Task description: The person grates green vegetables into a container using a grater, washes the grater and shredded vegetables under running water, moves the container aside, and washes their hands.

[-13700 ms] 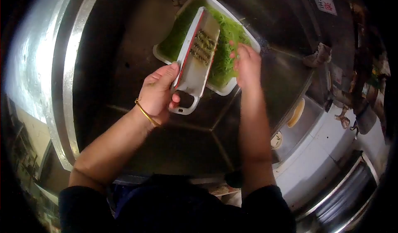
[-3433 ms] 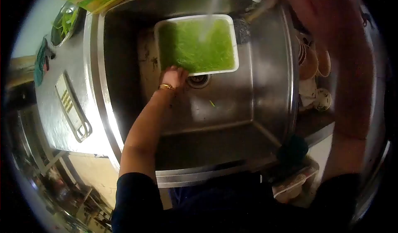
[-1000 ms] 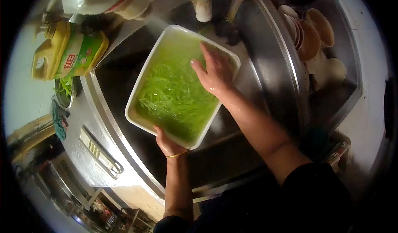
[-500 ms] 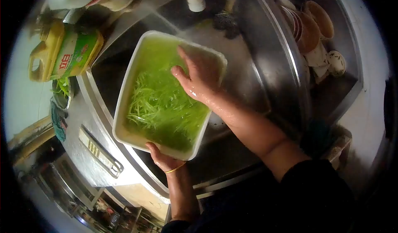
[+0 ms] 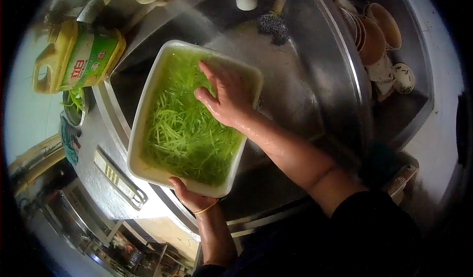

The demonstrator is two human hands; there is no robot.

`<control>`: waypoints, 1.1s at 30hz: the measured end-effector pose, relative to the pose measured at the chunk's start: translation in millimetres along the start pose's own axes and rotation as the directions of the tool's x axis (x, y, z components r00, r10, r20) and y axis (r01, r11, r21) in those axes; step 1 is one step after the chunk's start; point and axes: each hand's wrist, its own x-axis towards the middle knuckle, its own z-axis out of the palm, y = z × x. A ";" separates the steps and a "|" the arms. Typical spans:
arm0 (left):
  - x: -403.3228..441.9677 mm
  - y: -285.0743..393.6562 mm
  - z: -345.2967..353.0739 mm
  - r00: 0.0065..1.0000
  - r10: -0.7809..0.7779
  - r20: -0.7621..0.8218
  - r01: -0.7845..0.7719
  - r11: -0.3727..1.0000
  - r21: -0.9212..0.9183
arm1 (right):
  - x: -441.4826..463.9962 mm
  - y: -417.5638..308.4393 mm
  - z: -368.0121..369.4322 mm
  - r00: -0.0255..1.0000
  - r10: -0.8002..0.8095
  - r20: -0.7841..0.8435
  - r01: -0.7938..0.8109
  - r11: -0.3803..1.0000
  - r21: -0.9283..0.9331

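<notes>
A white rectangular plastic tub [image 5: 137,149] full of thin light-green vegetable shreds [image 5: 185,129] in water is held over the sink, tilted in view. My left hand [image 5: 191,195] grips its near edge, thumb over the rim, the other fingers hidden beneath; a yellow band circles the wrist. Across the right rim reaches my right hand [image 5: 227,96], wet, with thumb and forefinger spread above the shreds. Its remaining fingers are partly hidden, and I cannot tell whether they touch the water.
A metal sink [image 5: 295,104] lies under the tub, with a dark-bristled brush [image 5: 273,26] at its back. Left stand a yellow jug [image 5: 81,58] and a slicer [image 5: 118,178] on the steel counter. Stacked bowls [image 5: 372,40] sit at the right.
The tub has shifted slightly left and down in view, with both hands moving along. The shreds now show more plainly, bunched above the water.
</notes>
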 end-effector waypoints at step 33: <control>-37.8 41.2 11.9 0.952 0.304 -0.036 -0.290 0.933 0.214 | -4.8 -43.8 13.7 0.999 0.025 -0.038 -0.017 0.982 0.189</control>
